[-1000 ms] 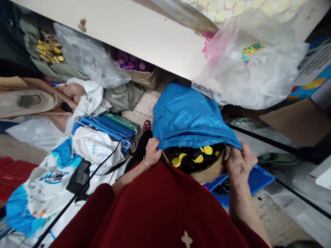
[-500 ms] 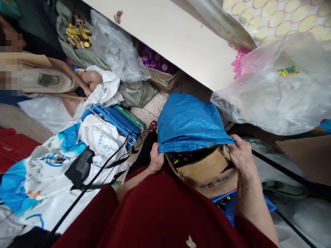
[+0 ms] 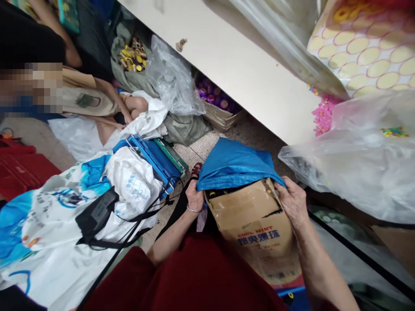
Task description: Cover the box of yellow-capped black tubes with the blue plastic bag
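Observation:
A blue woven plastic bag lies over the far part of an open cardboard box. My left hand, a bracelet at its wrist, is closed on the bag's near left corner. At the near right corner, my right hand grips the bag's edge beside the box's torn flap. Dark small pieces with a touch of yellow show in the narrow gap under the bag's edge; I cannot make out what they are. Beneath the box, part of a blue plastic crate is visible.
A white table with pink beads and a clear plastic bag runs along the far right. White and blue sacks and folded blue crates lie to the left. Another person sits at the far left.
The blue bag's near edge has shifted away from me and the bag looks flatter. More of the box's printed front shows. The view has turned, and both hands still hold the bag.

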A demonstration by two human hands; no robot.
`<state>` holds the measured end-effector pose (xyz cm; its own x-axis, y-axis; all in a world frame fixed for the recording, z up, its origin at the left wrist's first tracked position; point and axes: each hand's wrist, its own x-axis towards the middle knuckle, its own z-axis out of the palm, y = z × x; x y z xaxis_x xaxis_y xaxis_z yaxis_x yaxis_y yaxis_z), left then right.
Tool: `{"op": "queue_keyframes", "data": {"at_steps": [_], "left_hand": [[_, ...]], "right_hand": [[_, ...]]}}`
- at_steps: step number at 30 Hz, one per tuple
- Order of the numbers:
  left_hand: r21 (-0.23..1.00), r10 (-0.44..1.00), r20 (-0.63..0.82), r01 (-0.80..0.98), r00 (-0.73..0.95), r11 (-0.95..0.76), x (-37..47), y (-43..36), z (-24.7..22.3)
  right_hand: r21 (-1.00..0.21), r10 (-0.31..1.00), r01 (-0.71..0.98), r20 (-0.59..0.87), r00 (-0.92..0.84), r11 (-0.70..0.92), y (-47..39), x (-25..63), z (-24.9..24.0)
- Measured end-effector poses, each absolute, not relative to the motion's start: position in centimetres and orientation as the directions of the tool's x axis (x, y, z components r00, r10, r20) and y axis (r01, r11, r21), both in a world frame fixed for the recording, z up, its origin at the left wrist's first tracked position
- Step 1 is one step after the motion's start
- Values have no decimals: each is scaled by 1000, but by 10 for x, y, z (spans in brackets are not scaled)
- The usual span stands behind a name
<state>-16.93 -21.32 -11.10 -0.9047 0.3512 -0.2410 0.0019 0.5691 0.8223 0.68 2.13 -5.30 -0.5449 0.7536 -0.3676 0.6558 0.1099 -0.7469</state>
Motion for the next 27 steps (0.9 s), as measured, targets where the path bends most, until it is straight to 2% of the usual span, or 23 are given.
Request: {"op": "queue_keyframes", "data": {"at_steps": [4,6,8,10,13,17,20,25,27], "left_hand": [[819,363,-161,81,-918,569,-173,-208,-125],[810,404,-121,145,-907,568,-176,-208,-130],[799,439,-97,193,-893,569,-177,-211,-135],[795,468,-90,220,-879,566,-178,-214,-138],[792,489,-116,217,-865,570,-178,-220,-142],[778,486,-185,175,-854,604,-184,-222,-146],[772,443,-251,98,-861,628,-192,-220,-151],[743,264,-419,-161,-869,650,-200,-212,-160],[737,238,-449,-206,-861,644,-203,-209,-165]], "right_hand": [[-730,781,639,-246,-575,240,27,-10,-64],[-745,782,631,-255,-569,216,30,-19,-71],[-780,783,620,-332,-526,86,31,-28,-79],[-808,767,575,-448,-460,-127,31,-36,-86],[-781,715,464,-598,-363,-418,30,-47,-93],[-695,634,436,-711,-302,-572,28,-58,-98],[-680,636,494,-716,-287,-542,27,-63,-105],[-669,653,655,-676,-342,-350,31,-66,-119],[-636,638,690,-699,-324,-346,34,-70,-123]]}}
